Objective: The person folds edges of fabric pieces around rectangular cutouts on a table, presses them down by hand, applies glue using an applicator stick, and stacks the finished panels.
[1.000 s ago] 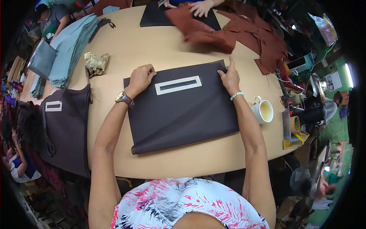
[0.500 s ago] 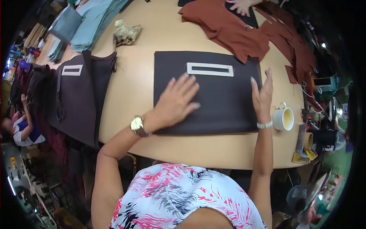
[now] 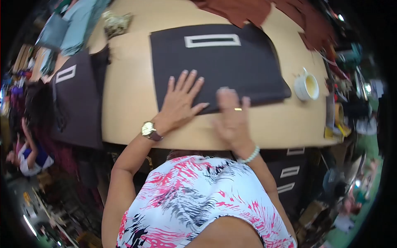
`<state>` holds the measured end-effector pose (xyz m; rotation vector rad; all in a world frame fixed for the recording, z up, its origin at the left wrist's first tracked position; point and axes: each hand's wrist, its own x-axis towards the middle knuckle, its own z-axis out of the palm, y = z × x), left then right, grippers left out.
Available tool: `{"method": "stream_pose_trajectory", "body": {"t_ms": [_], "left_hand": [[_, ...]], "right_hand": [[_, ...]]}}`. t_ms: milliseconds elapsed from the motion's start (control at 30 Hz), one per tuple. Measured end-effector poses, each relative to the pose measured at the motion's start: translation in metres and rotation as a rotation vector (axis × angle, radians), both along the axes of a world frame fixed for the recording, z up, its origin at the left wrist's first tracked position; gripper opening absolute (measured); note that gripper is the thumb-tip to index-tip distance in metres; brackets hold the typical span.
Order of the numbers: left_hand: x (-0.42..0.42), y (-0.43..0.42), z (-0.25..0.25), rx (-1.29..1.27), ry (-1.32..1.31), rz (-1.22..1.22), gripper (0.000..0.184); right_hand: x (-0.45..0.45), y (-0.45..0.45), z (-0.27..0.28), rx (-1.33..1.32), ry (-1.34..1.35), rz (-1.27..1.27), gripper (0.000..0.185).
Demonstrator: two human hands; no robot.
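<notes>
A dark brown folded fabric piece (image 3: 248, 68) lies on the table, bearing a white rectangular frame (image 3: 212, 40) with a dark slot near its far edge. Its front right corner bulges out in a rounded fold. My left hand (image 3: 180, 99) rests flat on the fabric's front left part, fingers spread, a watch on the wrist. Over the front edge, near the middle, is my right hand (image 3: 233, 120), with a ring and a pale bracelet. It is blurred, its fingers stretched out and nothing visible in them; whether it touches the fabric I cannot tell.
A white cup (image 3: 306, 86) with yellowish liquid stands right of the fabric. Another dark piece with a white frame (image 3: 66, 73) hangs over the table's left side. Rust-coloured cloth (image 3: 244, 10), blue-grey stacks (image 3: 82, 29) and a crumpled pale bundle (image 3: 116, 22) lie farther back.
My right hand has moved from the fabric's right edge to its front middle. The fabric's right side now lies slanted and rounded. My left hand stays flat on it. The view has shifted.
</notes>
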<state>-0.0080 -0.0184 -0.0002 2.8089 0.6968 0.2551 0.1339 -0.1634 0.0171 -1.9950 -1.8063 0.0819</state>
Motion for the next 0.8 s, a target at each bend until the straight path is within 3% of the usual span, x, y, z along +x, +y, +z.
{"method": "stream_pose_trajectory", "body": {"t_ms": [133,400,600,800], "left_hand": [[-0.001,-0.005,-0.005,0.048,0.017,0.026,0.072],[-0.002,-0.008,0.0,0.062,0.038,0.019,0.085],[0.004,-0.015,0.013,0.057,0.178,0.061,0.079],[0.086,-0.075,0.009,-0.004,-0.108,-0.235,0.071]], "right_hand": [[-0.029,-0.009,-0.01,-0.107,0.131,0.097,0.068],[0.042,-0.057,-0.017,-0.143,-0.078,-0.31,0.067],[0.12,-0.081,-0.019,-0.115,-0.092,-0.619,0.063],[0.118,-0.077,-0.026,-0.06,-0.104,-0.652,0.056]]}}
